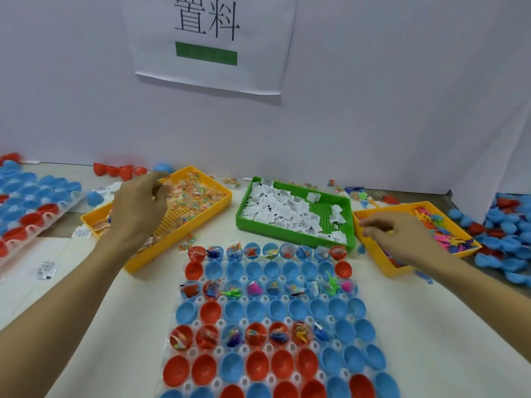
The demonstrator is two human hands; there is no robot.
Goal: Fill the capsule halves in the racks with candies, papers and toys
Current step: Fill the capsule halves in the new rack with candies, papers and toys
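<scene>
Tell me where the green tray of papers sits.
The green tray sits centre-right in the head view, just behind the capsule rack, between the yellow candy tray and the yellow toy tray.

Rack (275, 326) cut off below; left grip (138, 208) hides candies (198, 193).

a packing workstation: sorted parts trays (293, 225) (three), a printed wall sign (207, 44).

Capsule halves (260, 334): you have red and blue, mixed rows in a clear rack (198, 323).
Candy tray (201, 173): orange-yellow, multicoloured wrapped candies.
Paper tray (244, 219): green, white slips with black print.
Toy tray (373, 254): orange-yellow; pink, blue, orange toys.
Wall sign (209, 44): white, black characters, green bar.
</scene>
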